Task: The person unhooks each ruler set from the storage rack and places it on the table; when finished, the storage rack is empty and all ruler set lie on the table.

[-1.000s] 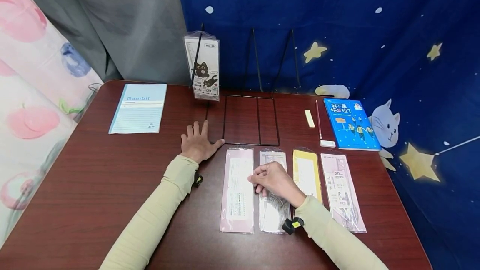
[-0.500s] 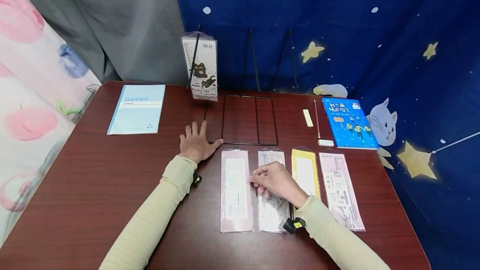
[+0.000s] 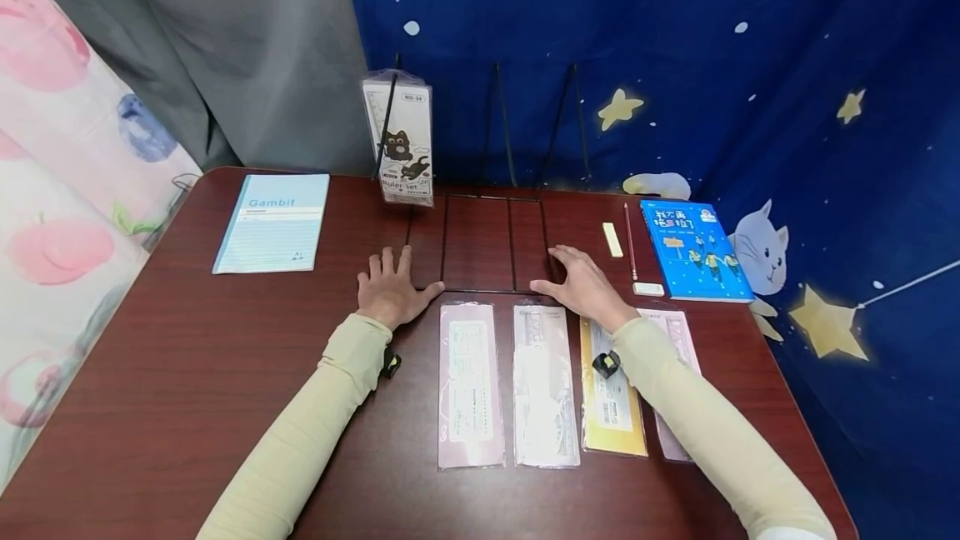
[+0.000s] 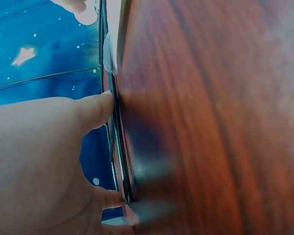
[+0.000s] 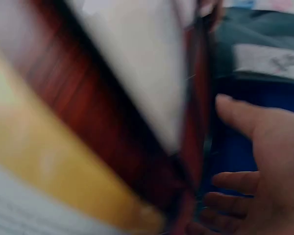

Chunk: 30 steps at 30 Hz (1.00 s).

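Note:
A black wire rack [image 3: 480,291] stands at the table's back, and a ruler set in a clear sleeve [image 3: 408,140] hangs on its left hook. My left hand [image 3: 390,297] lies spread at the base's front left corner; in the left wrist view its thumb [image 4: 99,110] meets the wire. At the front right corner my right hand [image 3: 588,288] holds nothing, thumb and fingers apart around the wire. Below it lie a pink packet [image 3: 469,382], a clear ruler packet [image 3: 546,394], a yellow packet [image 3: 615,419] and another pink packet [image 3: 678,336], the last two partly under my right arm.
A light blue notebook [image 3: 273,223] lies at the back left. Toward the right are a cream eraser [image 3: 612,240], a red pencil [image 3: 630,240], a white eraser [image 3: 648,289] and a blue book [image 3: 696,250]. Curtains [image 3: 480,7] close off the back.
My right hand has moved from above the two left packets up and right to the rack's front right corner, its curled fingers opening. My left hand has stayed at the rack's left corner.

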Available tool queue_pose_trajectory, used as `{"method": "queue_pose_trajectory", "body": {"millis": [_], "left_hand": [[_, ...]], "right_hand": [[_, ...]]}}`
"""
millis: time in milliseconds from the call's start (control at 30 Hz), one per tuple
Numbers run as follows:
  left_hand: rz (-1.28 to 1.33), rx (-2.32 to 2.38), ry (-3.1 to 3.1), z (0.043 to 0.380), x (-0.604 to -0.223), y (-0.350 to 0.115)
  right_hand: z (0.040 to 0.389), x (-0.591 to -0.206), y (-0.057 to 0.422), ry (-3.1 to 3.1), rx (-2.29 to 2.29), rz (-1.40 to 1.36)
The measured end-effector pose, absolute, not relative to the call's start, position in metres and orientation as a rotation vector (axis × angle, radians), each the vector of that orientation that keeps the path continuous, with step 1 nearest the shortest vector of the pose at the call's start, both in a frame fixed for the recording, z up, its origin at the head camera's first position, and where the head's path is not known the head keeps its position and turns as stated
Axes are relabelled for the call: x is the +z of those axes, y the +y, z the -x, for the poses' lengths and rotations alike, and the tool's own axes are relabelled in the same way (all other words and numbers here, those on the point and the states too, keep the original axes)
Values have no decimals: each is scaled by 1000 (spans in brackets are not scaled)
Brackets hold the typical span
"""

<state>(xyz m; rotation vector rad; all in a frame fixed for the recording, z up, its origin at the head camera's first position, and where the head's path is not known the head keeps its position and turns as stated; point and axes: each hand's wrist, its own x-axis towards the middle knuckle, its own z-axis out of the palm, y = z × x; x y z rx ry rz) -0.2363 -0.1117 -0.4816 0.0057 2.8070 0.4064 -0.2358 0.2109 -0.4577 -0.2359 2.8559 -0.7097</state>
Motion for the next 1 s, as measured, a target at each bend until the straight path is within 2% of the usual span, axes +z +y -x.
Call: {"method": "queue_pose_trajectory", "body": {"millis": [200,533,700,1000], "left_hand": [[-16,403,2810,237,-483,-112],[-32,476,2840,240,-477,-115],[5,932,2855,253,-464,-132],[65,1856,2902,310,-448,-177]], "right_hand": [[255,-479,213,2816,-582,214],[256,-481,208,2852,-479,270],[253,-482,209,2864,-453,272],[256,-483,208,2866,-446,281]]}}
